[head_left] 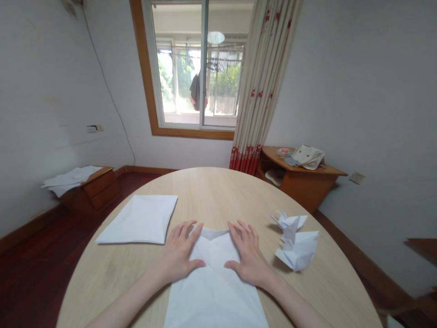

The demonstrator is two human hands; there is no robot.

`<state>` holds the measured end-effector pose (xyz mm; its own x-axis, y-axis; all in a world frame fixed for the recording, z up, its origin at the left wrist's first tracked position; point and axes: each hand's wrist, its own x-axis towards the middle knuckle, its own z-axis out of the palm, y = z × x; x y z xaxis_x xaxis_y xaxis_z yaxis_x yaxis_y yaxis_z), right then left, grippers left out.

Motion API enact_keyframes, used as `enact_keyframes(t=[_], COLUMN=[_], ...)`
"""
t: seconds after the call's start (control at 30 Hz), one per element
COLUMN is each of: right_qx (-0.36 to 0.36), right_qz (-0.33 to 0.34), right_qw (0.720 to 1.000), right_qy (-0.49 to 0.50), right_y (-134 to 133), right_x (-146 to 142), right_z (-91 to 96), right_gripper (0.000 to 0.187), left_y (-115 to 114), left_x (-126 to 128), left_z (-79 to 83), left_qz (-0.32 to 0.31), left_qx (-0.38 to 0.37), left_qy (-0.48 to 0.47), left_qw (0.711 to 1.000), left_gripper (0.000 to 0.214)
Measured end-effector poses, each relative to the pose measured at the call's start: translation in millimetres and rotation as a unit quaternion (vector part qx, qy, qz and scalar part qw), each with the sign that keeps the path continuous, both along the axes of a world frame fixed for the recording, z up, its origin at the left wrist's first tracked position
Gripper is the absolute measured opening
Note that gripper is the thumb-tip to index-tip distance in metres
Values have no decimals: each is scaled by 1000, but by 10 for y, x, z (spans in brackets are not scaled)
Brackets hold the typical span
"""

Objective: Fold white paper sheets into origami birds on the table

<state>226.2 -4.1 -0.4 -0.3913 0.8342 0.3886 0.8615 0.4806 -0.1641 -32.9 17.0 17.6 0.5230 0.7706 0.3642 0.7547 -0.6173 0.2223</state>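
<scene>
- Two hands, a left hand (179, 253) and a right hand (249, 255), lie on one white sheet (213, 291).
- On each hand the thumb and fingers are apart: thumbs flat on the paper and pointing inward, fingers at its far corners.
- The sheet, creased, lies at the middle of the bench (211, 191) and runs toward the near edge, its near end out of view; hands and forearms cover parts of its sides.
- One white paper pile (139, 218) lies by the bench's left edge, just beyond the left hand; I cannot tell how many sheets.
- Two folded paper figures stand near the right edge: a smaller figure (290, 221) and, nearer, a larger figure (300, 253), which partly overlaps it in view. I cannot tell whether they touch.
- Past the left edge, one drawer cabinet (102, 187) carries a white covering (71, 180).
- Past the far right edge, one wooden stand (312, 187) holds a pale bag (309, 157).
- One window (198, 68) and one curtain (262, 91) are beyond the far edge.
</scene>
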Motion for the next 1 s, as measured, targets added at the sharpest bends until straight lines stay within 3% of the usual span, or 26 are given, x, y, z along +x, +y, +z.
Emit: enact_keyframes(t=[0.4,1.0], right_qx=[173,232], right_qz=[-31,-61], right_qw=[983,968], right_qy=[-55,-71], right_y=[-18,-7], right_x=[-67,-65], right_z=[49,47], right_gripper=[89,76], left_y=[23,95], left_x=[-5,-35], left_z=[-16,-23], left_qz=[6,20], left_qx=[97,161], left_qy=[-14,5], left_qw=[995,987], left_gripper=[93,78])
